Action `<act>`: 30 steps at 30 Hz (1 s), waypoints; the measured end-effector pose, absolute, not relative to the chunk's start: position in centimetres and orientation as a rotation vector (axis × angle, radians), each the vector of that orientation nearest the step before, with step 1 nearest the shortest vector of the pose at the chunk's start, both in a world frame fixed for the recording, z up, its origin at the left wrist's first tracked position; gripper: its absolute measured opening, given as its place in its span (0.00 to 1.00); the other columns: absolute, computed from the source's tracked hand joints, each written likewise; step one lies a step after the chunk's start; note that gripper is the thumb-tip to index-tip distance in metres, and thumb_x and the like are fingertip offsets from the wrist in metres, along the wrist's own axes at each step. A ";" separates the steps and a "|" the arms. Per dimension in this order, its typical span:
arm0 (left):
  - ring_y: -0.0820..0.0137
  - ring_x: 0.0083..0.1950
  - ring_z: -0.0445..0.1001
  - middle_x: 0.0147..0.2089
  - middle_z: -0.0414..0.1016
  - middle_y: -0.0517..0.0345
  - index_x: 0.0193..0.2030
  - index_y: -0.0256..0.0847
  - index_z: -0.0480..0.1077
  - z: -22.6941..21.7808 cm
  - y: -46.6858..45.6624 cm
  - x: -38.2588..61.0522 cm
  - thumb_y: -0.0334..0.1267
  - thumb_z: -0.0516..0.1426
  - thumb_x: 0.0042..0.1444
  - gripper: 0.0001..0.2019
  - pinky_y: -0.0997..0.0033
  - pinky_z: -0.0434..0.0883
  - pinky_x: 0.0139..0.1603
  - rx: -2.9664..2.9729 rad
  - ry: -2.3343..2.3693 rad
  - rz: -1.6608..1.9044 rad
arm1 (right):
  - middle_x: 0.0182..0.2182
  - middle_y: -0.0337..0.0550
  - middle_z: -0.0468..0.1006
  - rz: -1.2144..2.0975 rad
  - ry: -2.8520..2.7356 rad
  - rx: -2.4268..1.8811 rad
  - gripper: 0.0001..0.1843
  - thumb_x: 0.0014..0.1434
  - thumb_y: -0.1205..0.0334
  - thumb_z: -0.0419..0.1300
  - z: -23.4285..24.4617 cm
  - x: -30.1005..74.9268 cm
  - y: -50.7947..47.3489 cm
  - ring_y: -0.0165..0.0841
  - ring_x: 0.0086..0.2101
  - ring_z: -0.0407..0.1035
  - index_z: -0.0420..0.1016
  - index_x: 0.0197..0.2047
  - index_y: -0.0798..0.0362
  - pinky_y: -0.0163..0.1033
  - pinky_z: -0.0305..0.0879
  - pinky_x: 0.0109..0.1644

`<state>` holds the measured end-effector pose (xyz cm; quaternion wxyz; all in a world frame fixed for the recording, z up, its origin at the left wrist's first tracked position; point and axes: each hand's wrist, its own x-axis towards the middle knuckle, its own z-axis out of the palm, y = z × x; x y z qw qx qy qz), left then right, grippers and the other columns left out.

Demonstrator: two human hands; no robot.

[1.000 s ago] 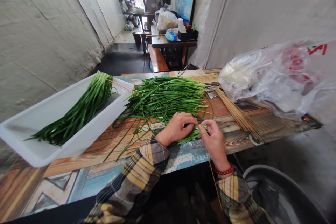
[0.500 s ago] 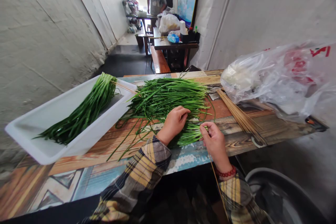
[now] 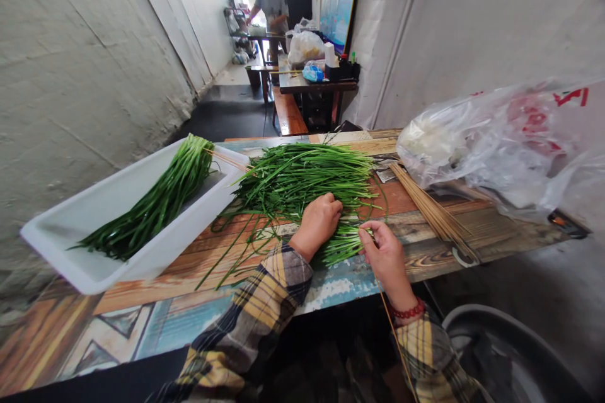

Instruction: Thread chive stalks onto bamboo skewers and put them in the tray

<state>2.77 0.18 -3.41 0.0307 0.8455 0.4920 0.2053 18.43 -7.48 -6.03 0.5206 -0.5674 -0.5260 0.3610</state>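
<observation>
A loose pile of green chives point(image 3: 307, 176) lies across the wooden table point(image 3: 198, 264). My left hand point(image 3: 317, 221) rests on the near edge of the pile, fingers curled down over the stalks. My right hand point(image 3: 385, 255) pinches a thin bamboo skewer point(image 3: 394, 340) that runs down past my wrist, its tip at a small bunch of chives point(image 3: 345, 242) lying between my hands. A white tray point(image 3: 70, 227) on the left holds a bundle of skewered chives point(image 3: 155, 204).
A bundle of bamboo skewers point(image 3: 432, 211) lies right of the chives, beside a large plastic bag point(image 3: 501, 141). A dark metal basin point(image 3: 510, 352) sits below the table at right. Further back stand another table point(image 3: 312, 82) with bags and bottles, and a person point(image 3: 269, 3).
My left hand has shifted from the small bunch up onto the edge of the chive pile. My right hand stays put with the skewer.
</observation>
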 end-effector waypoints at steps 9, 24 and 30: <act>0.70 0.37 0.69 0.34 0.73 0.58 0.33 0.40 0.71 -3.0 -0.3 2.7 0.29 0.55 0.53 0.04 0.70 0.65 0.40 2.282 1.234 0.987 | 0.18 0.35 0.70 0.883 -1.253 -1.412 0.21 0.58 0.46 0.57 -6.1 18.5 -7.3 0.27 0.17 0.64 0.73 0.43 0.55 0.31 0.57 0.19; 0.72 0.35 0.72 0.32 0.75 0.56 0.31 0.37 0.75 -2.3 -1.3 3.1 0.29 0.57 0.53 0.05 0.74 0.66 0.38 2.088 0.960 1.043 | 0.19 0.36 0.71 0.883 -1.227 -1.365 0.19 0.58 0.48 0.58 -5.6 18.6 -7.7 0.26 0.17 0.63 0.74 0.42 0.56 0.31 0.57 0.20; 0.72 0.36 0.72 0.32 0.75 0.56 0.32 0.36 0.75 -2.3 -1.4 3.2 0.28 0.57 0.53 0.05 0.74 0.67 0.39 2.070 0.915 1.047 | 0.21 0.37 0.73 0.915 -1.199 -1.376 0.20 0.57 0.47 0.59 -5.6 18.5 -7.7 0.26 0.18 0.64 0.74 0.41 0.57 0.30 0.57 0.19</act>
